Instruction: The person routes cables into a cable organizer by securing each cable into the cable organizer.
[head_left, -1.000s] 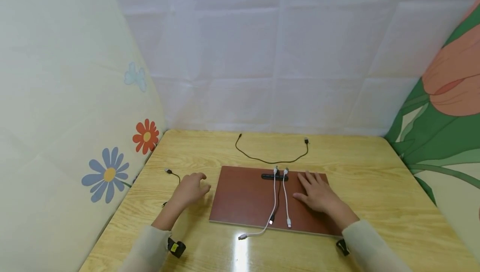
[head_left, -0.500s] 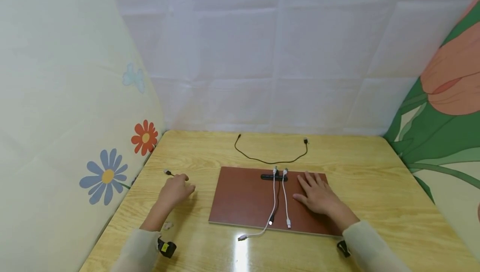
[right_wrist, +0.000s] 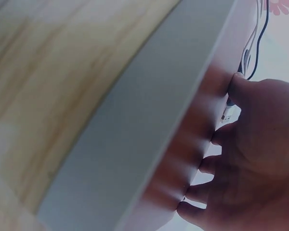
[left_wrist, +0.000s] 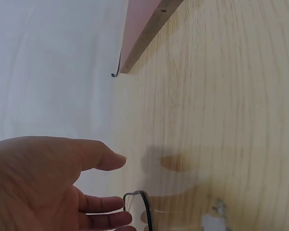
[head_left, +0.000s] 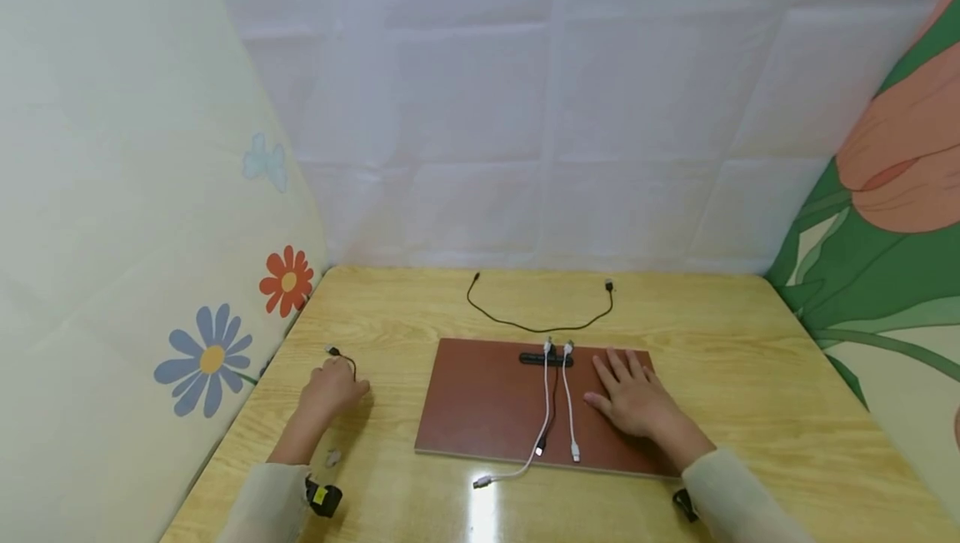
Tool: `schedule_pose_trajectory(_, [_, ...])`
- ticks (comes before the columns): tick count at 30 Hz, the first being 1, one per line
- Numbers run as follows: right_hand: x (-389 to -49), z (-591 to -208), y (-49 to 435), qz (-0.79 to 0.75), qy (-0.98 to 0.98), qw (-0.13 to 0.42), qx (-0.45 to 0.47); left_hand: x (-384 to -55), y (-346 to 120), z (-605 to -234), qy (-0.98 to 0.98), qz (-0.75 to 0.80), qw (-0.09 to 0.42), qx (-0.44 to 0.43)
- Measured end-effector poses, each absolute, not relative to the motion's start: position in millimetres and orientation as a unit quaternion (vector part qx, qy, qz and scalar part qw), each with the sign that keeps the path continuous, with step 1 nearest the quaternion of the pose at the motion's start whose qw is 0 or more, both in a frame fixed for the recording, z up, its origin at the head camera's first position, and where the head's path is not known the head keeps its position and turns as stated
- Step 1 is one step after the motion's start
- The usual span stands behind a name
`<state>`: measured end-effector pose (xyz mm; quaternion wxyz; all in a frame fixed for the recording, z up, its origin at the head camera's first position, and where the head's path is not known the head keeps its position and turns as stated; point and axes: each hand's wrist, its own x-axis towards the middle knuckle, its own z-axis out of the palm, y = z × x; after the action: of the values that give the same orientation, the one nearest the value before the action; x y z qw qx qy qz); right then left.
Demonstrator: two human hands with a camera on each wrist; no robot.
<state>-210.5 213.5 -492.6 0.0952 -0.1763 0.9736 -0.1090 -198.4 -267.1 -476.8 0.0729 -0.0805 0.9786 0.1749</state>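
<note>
My left hand (head_left: 330, 387) is low over the table's left side, at a short black USB cable (head_left: 346, 357). In the left wrist view the thumb stands apart from the fingers (left_wrist: 103, 204), and the cable's bend (left_wrist: 139, 193) lies at the fingertips, not pinched. Part of that cable is hidden by the hand. With fingers spread, my right hand (head_left: 633, 400) rests on the right part of a reddish-brown board (head_left: 476, 401). On the board is a black USB hub (head_left: 531, 359) with two white cables (head_left: 546, 410) and a black cable (head_left: 556, 397) plugged in.
Behind the board another black USB cable (head_left: 525, 327) lies in a curve. One white cable's end (head_left: 482, 482) hangs past the board's front edge onto the wooden table (head_left: 405, 493). A small pale object (head_left: 333, 458) lies by my left wrist. Printed cloths stand at both sides.
My left hand has moved left and down, away from the board and onto the black cable at the left. The right hand has stayed on the board.
</note>
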Motion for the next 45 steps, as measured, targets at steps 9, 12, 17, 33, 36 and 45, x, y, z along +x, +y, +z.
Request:
schedule_pose_trajectory(9, [-207,-494,211,-0.094,0.977,0.076,-0.177,-198,-276,-479,0.976,0.171,0.097,-0.093])
schedule_pose_trajectory(12, [-207,-494,211,-0.093,0.977,0.072,-0.179,-198,-277,-480,0.975,0.175,0.101,-0.095])
schedule_pose_trajectory(17, [-207,-494,210,-0.09,0.977,0.069,-0.179,-199,-278,-480,0.974,0.178,0.107,-0.094])
schedule_pose_trajectory(33, [-210,-499,213,-0.105,0.975,0.072,-0.182,-203,-277,-485,0.975,0.157,0.135,-0.081])
schedule_pose_trajectory(36, [-210,-498,213,-0.109,0.974,0.075,-0.182,-204,-276,-486,0.977,0.145,0.137,-0.077])
schedule_pose_trajectory(45, [-210,-499,214,-0.115,0.974,0.076,-0.18,-205,-273,-488,0.98,0.124,0.14,-0.064])
